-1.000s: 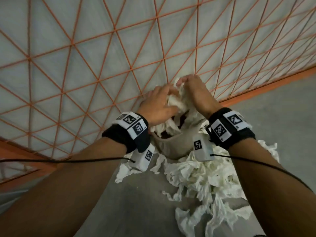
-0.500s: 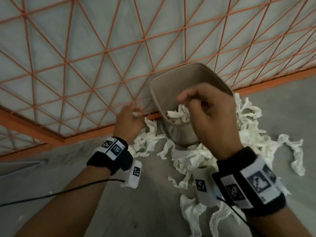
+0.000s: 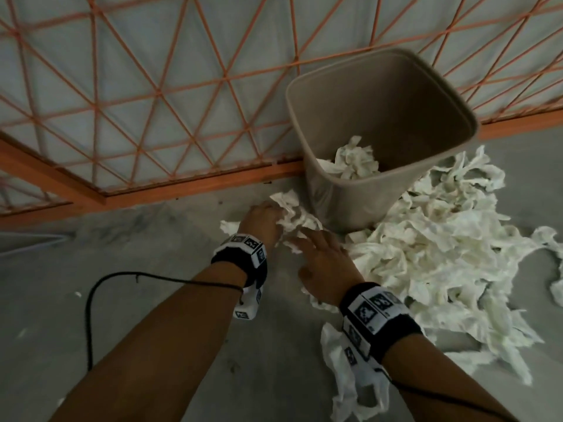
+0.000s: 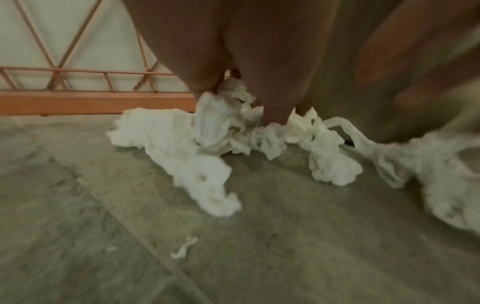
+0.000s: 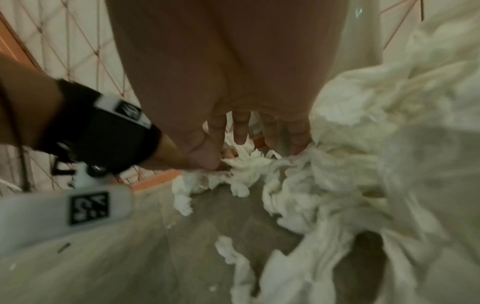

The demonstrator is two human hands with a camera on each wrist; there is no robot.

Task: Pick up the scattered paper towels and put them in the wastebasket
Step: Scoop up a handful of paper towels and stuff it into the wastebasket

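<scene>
A tan wastebasket (image 3: 344, 202) stands on the floor against the fence, with crumpled white paper towels (image 3: 355, 162) in its bottom. A large heap of scattered paper towels (image 3: 441, 257) lies in front of and to the right of it. My left hand (image 3: 274, 216) is down at the basket's left foot. Its fingers (image 4: 272, 107) curl into a crumpled towel clump (image 4: 223, 125). Just behind it, my right hand (image 3: 316, 251) rests on the edge of the heap, its fingers (image 5: 240, 131) straight and spread over the towels (image 5: 285, 181).
An orange lattice fence (image 3: 152, 95) with a thick orange base rail (image 3: 189, 184) runs behind the basket. A black cable (image 3: 91, 300) loops from my left wrist over the grey concrete floor (image 3: 137, 254). Small paper scraps (image 4: 183, 247) lie to the left.
Both hands have left the basket's mouth and dropped to the floor at its left front. The left hand has taken hold of a towel clump there.
</scene>
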